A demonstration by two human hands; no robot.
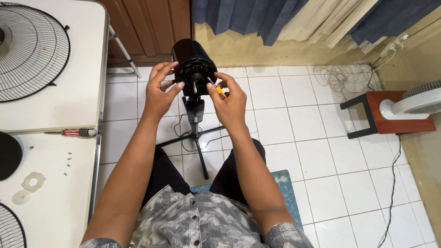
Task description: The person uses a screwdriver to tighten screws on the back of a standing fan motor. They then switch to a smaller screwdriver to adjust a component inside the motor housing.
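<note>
The left hand (161, 89) grips the black cylindrical plastic fan motor housing (193, 64); the right hand (229, 103) pinches a small yellow-handled screwdriver (216, 87), whose tip may slip off.

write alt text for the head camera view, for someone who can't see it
Seen from above, a seated person's left hand steadies a black fan motor housing on its stand while the right hand holds a small yellow-handled screwdriver to its front face. A white table at left bears a fan grille and a red-handled screwdriver.

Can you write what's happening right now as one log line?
left hand: steadies black round fan motor housing | right hand: holds small yellow-handled screwdriver at its front | red-handled screwdriver: on white table
</note>
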